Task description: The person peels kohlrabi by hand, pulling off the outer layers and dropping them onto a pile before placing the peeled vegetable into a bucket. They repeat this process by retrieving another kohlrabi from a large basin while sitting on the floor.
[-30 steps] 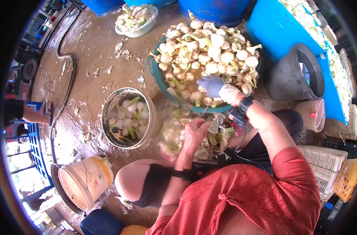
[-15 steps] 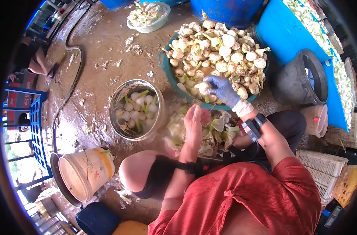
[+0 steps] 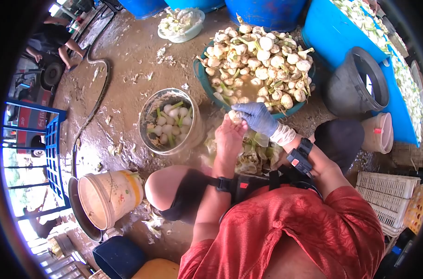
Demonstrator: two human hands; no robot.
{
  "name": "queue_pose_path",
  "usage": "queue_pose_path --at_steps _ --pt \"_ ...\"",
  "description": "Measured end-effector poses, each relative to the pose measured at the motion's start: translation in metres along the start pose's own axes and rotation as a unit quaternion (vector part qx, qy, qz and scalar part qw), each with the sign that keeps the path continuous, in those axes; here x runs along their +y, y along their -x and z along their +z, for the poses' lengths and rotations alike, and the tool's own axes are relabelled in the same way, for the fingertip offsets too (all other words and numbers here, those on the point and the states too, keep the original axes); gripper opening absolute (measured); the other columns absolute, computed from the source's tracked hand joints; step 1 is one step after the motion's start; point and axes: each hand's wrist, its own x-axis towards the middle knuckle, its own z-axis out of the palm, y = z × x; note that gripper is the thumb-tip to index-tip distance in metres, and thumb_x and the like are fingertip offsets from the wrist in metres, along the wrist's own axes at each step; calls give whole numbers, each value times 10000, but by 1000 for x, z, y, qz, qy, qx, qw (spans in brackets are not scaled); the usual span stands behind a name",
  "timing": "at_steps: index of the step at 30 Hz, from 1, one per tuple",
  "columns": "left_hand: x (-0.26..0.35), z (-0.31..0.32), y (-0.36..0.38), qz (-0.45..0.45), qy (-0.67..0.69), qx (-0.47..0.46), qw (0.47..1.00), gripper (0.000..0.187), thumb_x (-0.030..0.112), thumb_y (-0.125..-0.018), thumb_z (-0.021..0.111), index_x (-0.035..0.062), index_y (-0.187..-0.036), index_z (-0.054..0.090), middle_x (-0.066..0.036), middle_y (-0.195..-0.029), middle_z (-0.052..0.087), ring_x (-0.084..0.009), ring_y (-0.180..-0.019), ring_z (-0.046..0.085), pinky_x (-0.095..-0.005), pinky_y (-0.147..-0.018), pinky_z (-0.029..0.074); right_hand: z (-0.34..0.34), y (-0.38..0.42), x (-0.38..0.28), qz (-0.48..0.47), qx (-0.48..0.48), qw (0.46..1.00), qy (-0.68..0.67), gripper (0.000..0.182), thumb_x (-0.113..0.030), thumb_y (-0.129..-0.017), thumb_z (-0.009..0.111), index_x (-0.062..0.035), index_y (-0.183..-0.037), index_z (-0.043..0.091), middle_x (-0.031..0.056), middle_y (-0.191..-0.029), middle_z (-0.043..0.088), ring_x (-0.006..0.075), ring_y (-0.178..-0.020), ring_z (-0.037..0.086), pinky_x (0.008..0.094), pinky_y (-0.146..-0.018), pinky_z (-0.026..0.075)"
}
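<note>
Blue-gloved right hand [image 3: 260, 118] and bare left hand [image 3: 230, 137], fingers of both closed around 1 pale bulb [image 3: 235, 117].

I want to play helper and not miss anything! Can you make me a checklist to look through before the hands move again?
1. Is the bulb held? Ok: it is at the fingertips of both the left hand and the right hand.
2. Are both hands gloved? Not ok: the right wears a blue glove, the left is bare.
3. Is there room in the bucket of bulbs? Ok: its bulbs lie below the rim.
4. Is the floor dry and tidy? Not ok: it looks wet, with scraps on it.
5. Is a small tool in either hand? Cannot tell: fingers could hide one.
</note>
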Motion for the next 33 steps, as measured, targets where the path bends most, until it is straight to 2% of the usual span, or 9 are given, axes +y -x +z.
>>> queue_pose_path --at_steps 10,11,12,13,14,16,18,20,33 --pt "11 7 14 -14 -28 -7 999 316 309 -906 355 68 -997 538 -81 -792 602 -208 -661 580 -334 -570 493 -2 1 5 240 59 957 -150 152 -169 -871 585 -43 -886 669 78 -763 660 157 -681 608 291 -655 485" --pt "15 18 20 9 -80 11 997 313 303 -909 359 55 -982 538 -91 -784 597 -222 -654 582 -347 -569 492 5 -17 10 187 60 975 -109 159 -182 -882 574 -51 -890 665 71 -749 645 154 -680 597 286 -645 479" --pt "49 21 6 67 -135 -39 988 284 243 -912 370 28 -1001 531 -92 -767 585 -227 -646 580 -359 -580 493 14 -30 20 129 67 987 -70 167 -196 -893 564 -59 -894 661 64 -735 631 150 -680 586 280 -636 473" --pt "6 10 16 73 -170 32 982 234 156 -897 444 -13 -1028 540 -84 -752 578 -197 -654 595 -323 -586 499 21 15 56 116 80 986 -91 164 -189 -887 573 -39 -890 639 89 -715 602 169 -660 560 303 -610 452" --pt "8 20 23 85 -291 44 952 265 105 -841 569 -46 -1058 552 -78 -791 602 -150 -670 600 -274 -583 496 12 11 28 259 35 940 -221 167 -184 -877 585 -20 -853 609 125 -710 581 199 -652 550 340 -602 439" --pt "-4 15 21 123 -365 49 921 384 119 -784 662 -64 -1104 553 -67 -850 621 -106 -683 588 -240 -580 483 7 9 28 86 9 996 15 258 -232 -833 656 -8 -747 559 153 -641 542 206 -556 456 358 -555 415" --pt "-6 8 16 185 -504 14 843 231 191 -755 647 -21 -825 588 -31 -655 543 -94 -573 469 -268 -532 411 7 5 28 176 -39 982 49 396 -323 -796 684 15 -654 534 206 -589 523 326 -539 449 409 -557 407" --pt "-9 13 20 209 -471 14 857 236 186 -732 657 -23 -827 604 -27 -661 547 -92 -609 471 -272 -551 402 9 8 32 165 -21 984 58 331 -226 -800 682 9 -638 516 165 -549 507 185 -516 359 370 -521 386" --pt "-5 7 22 77 -302 -19 950 289 129 -755 699 -17 -998 640 -31 -855 657 -89 -699 588 -217 -612 467 -19 24 19 82 -61 991 -83 206 -168 -845 576 16 -919 632 111 -746 624 184 -626 550 333 -598 445"
